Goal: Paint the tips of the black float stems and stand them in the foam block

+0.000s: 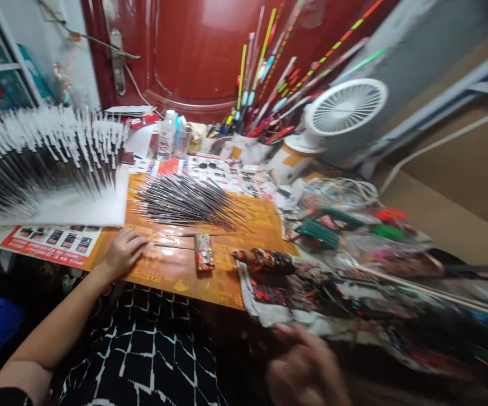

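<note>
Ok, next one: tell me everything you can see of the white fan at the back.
The small white fan looks plastic, with a round ribbed grille, central hub and thick rim on a short white neck. It tilts upward, facing left, atop a white-and-orange cylinder, beside a bundle of striped sticks. Whether it is running cannot be told.

Black top [142, 349] with white broken grid lines; left forearm [53, 332], left hand [123, 254] bare.
</note>
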Demonstrator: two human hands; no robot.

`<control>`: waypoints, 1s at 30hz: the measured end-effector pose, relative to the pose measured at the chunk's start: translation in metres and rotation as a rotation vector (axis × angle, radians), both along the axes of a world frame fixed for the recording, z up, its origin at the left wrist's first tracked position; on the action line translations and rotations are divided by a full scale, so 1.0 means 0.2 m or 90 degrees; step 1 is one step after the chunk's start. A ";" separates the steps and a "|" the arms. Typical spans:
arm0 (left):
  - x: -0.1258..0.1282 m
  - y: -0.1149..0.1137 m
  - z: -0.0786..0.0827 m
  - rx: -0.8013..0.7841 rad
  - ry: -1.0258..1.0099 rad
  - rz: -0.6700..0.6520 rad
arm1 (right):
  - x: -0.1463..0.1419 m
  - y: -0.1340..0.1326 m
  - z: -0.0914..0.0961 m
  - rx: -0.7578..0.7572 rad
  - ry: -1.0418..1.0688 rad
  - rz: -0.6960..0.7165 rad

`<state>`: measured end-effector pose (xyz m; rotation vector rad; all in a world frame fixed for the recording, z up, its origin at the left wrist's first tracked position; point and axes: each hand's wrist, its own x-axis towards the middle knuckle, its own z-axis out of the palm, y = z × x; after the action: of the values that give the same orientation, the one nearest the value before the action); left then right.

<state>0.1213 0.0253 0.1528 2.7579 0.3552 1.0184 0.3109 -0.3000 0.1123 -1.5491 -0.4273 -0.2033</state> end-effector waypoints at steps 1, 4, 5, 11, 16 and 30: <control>0.00 -0.01 0.00 -0.007 0.002 0.003 | -0.09 0.10 -0.03 -0.055 -0.123 0.105; -0.01 -0.02 -0.01 -0.008 0.001 0.007 | -0.27 0.39 -0.07 -0.080 -0.369 0.345; -0.01 -0.02 -0.01 -0.003 -0.003 0.004 | -0.31 0.48 -0.08 -0.052 -0.406 0.378; -0.01 -0.02 -0.03 0.011 -0.032 -0.025 | -0.38 0.71 -0.11 -0.052 -0.531 0.355; -0.01 -0.02 -0.04 0.002 -0.028 -0.021 | -0.39 0.70 -0.14 -0.079 -0.626 0.302; -0.01 -0.02 -0.05 0.003 -0.029 -0.027 | -0.40 0.71 -0.16 -0.120 -0.645 0.282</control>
<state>0.1198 0.0214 0.1434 2.7293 0.2872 1.0715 0.2307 -0.1583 0.0801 -1.3966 -1.5986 -0.6128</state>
